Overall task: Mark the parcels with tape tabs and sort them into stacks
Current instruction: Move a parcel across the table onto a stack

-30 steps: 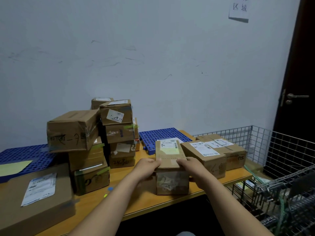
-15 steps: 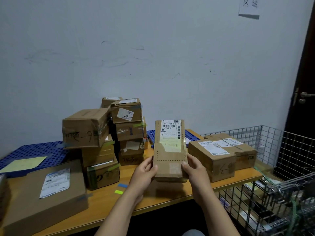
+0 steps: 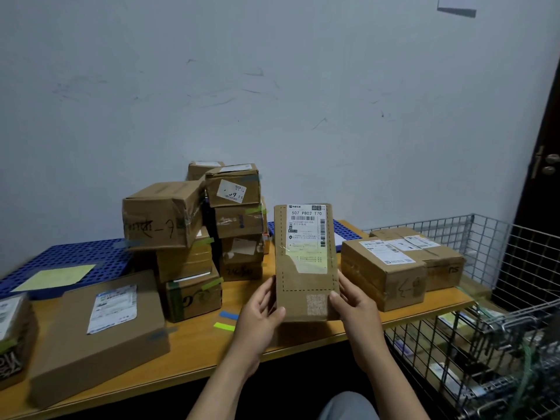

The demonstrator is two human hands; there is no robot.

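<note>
I hold a brown cardboard parcel (image 3: 306, 262) upright above the table's front edge, its white shipping label facing me. My left hand (image 3: 259, 316) grips its lower left side and my right hand (image 3: 356, 307) grips its lower right side. A blue tape tab (image 3: 229, 314) and a yellow-green tape tab (image 3: 224, 326) lie on the wooden table (image 3: 194, 353) just left of my left hand. Stacks of taped parcels (image 3: 212, 237) stand behind them, some with green tabs.
Two labelled boxes (image 3: 391, 268) sit at the table's right end. A large flat box (image 3: 97, 331) lies front left. Blue plastic pallets (image 3: 66, 259) with a yellow sheet line the back. A wire cage cart (image 3: 500, 344) stands right, a dark door (image 3: 545, 177) beyond.
The parcel stood on the table a second ago; both hands lifted it and tipped it upright so the label faces me. It has since stayed raised.
</note>
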